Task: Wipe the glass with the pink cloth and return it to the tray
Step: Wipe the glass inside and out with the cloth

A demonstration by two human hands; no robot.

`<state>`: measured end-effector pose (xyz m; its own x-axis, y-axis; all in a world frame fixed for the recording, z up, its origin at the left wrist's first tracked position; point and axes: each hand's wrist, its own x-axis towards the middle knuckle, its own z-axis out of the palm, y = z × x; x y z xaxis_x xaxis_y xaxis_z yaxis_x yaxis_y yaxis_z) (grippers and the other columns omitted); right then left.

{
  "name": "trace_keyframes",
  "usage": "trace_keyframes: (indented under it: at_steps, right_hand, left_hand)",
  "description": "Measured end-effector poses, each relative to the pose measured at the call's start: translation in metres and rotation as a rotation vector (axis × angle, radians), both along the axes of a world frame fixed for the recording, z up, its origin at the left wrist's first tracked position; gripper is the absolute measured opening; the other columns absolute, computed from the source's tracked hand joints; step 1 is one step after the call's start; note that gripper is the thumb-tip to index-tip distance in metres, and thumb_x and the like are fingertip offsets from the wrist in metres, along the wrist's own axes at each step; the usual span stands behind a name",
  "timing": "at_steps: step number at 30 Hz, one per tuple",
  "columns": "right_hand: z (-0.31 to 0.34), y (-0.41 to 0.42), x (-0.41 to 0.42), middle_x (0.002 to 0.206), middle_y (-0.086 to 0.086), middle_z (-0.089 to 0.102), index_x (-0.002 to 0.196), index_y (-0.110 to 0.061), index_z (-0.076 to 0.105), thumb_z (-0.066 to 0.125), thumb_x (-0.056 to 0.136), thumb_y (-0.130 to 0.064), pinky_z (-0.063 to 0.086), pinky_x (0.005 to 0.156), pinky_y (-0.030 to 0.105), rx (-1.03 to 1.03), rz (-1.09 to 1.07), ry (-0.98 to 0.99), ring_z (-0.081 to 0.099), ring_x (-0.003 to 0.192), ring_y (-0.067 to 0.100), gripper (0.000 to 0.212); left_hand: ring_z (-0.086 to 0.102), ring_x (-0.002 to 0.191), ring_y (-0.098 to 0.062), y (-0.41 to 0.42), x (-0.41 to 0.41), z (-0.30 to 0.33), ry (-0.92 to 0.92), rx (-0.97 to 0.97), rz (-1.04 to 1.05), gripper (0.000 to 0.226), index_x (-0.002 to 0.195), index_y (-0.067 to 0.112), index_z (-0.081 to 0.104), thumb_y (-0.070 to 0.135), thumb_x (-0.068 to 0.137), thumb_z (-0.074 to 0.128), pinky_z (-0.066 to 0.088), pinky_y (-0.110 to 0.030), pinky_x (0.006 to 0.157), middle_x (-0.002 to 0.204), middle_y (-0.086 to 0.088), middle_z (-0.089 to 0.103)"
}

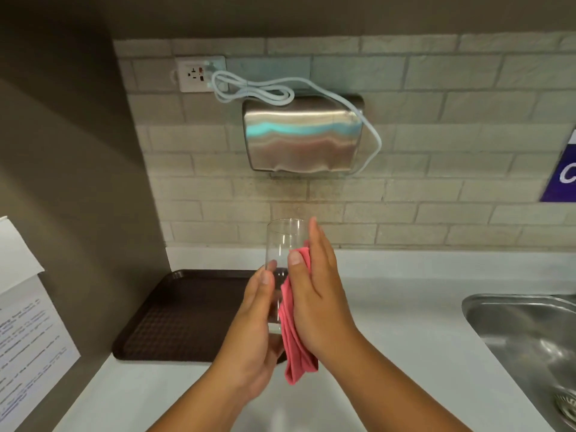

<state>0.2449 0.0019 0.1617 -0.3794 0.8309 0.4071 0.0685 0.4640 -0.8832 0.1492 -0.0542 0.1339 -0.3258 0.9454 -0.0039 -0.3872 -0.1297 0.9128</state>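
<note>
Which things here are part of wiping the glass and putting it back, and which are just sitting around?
Part of the job:
glass, held in the left hand
pink cloth, pressed to the glass by the right hand
brown tray, on the counter

Just around:
sink
hand dryer on the wall
white cable
wall socket
printed paper

Clear upright glass point(285, 241), pink cloth point(293, 332) alongside

Tiled wall point(436, 145) with steel dryer point(302, 135), white counter point(405, 307), sink point(530, 332)
</note>
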Motion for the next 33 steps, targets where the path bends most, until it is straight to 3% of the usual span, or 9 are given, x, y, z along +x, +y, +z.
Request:
trace_keyframes:
  at_steps: [4, 14, 16, 18, 20, 24, 28, 31, 33]
  right_hand:
    - [0.006, 0.004, -0.001, 0.17, -0.027, -0.014, 0.157, -0.06, -0.006, 0.031, 0.108, -0.053, 0.006, 0.084, -0.014, 0.052, -0.061, -0.118, -0.015, 0.111, -0.046, 0.062]
    - [0.012, 0.007, -0.005, 0.174, -0.015, -0.01, 0.159, -0.055, -0.004, 0.03, 0.108, -0.053, 0.005, 0.093, 0.002, 0.053, -0.097, -0.149, 0.005, 0.153, 0.003, 0.062]
    - [0.021, 0.012, -0.001, 0.175, -0.012, 0.001, 0.161, -0.051, 0.003, 0.03, 0.108, -0.053, 0.008, 0.102, 0.006, 0.057, -0.11, -0.102, 0.011, 0.155, 0.007, 0.06]
    - [0.034, 0.021, 0.004, 0.172, -0.008, 0.022, 0.163, -0.046, 0.017, 0.033, 0.109, -0.05, 0.021, 0.106, 0.012, 0.003, -0.111, 0.003, 0.028, 0.149, 0.006, 0.057]
    - [0.043, 0.027, 0.01, 0.161, -0.009, 0.044, 0.159, -0.044, 0.034, 0.038, 0.108, -0.051, 0.035, 0.089, 0.009, -0.159, -0.081, 0.149, 0.048, 0.127, 0.002, 0.051]
    - [0.034, 0.017, 0.017, 0.125, -0.012, 0.072, 0.146, -0.045, 0.054, 0.049, 0.105, -0.052, 0.056, 0.073, 0.019, -0.431, -0.004, 0.346, 0.075, 0.095, 0.003, 0.042]
    - [0.005, -0.005, 0.011, 0.162, -0.023, 0.034, 0.156, -0.059, 0.025, 0.037, 0.107, -0.055, 0.036, 0.103, 0.013, -0.177, -0.005, 0.152, 0.042, 0.139, -0.005, 0.05]
    - [-0.004, -0.012, 0.005, 0.172, -0.026, 0.003, 0.159, -0.058, 0.005, 0.033, 0.108, -0.052, 0.012, 0.115, 0.013, -0.014, -0.009, -0.03, 0.007, 0.154, -0.007, 0.059]
    - [0.003, -0.006, 0.004, 0.173, -0.019, 0.009, 0.161, -0.054, 0.006, 0.035, 0.107, -0.053, 0.019, 0.121, 0.023, -0.026, -0.036, -0.033, 0.015, 0.155, 0.001, 0.061]
  left_hand:
    - [0.077, 0.122, -0.016, 0.003, 0.006, 0.001, 0.019, -0.024, -0.021, 0.06, 0.136, 0.045, 0.069, 0.073, 0.085, 0.054, 0.061, -0.046, 0.099, 0.132, 0.003, 0.08]
    - [0.077, 0.118, -0.011, 0.005, 0.013, -0.002, 0.143, -0.005, 0.04, 0.038, 0.123, 0.047, 0.075, 0.061, 0.104, 0.045, 0.06, -0.041, 0.097, 0.125, 0.008, 0.082]
    - [0.081, 0.103, -0.012, 0.001, 0.015, -0.007, 0.17, 0.002, 0.017, 0.043, 0.119, 0.048, 0.075, 0.072, 0.095, 0.047, 0.065, -0.047, 0.089, 0.115, 0.008, 0.084]
    - [0.079, 0.076, -0.019, -0.004, 0.017, -0.01, 0.144, 0.032, -0.029, 0.061, 0.125, 0.038, 0.073, 0.079, 0.084, 0.054, 0.063, -0.037, 0.065, 0.099, -0.007, 0.081]
    - [0.073, 0.066, -0.024, -0.005, 0.017, -0.01, 0.068, 0.052, -0.08, 0.075, 0.137, 0.027, 0.067, 0.077, 0.083, 0.055, 0.051, -0.031, 0.05, 0.096, -0.02, 0.072]
    - [0.073, 0.072, -0.025, -0.003, 0.012, -0.004, -0.102, 0.098, -0.147, 0.07, 0.131, 0.026, 0.076, 0.073, 0.086, 0.051, 0.051, -0.036, 0.061, 0.094, -0.011, 0.077]
    - [0.078, 0.112, -0.03, 0.0, 0.007, -0.005, -0.1, 0.007, -0.039, 0.068, 0.139, 0.031, 0.071, 0.07, 0.086, 0.054, 0.055, -0.053, 0.103, 0.125, -0.01, 0.081]
    - [0.072, 0.13, -0.026, -0.002, 0.005, -0.005, -0.041, -0.031, -0.027, 0.068, 0.145, 0.04, 0.064, 0.073, 0.087, 0.053, 0.058, -0.055, 0.106, 0.141, -0.002, 0.075]
    - [0.07, 0.131, -0.028, -0.004, 0.005, -0.003, 0.01, -0.039, -0.04, 0.072, 0.143, 0.045, 0.066, 0.077, 0.079, 0.057, 0.062, -0.054, 0.1, 0.139, -0.002, 0.076]
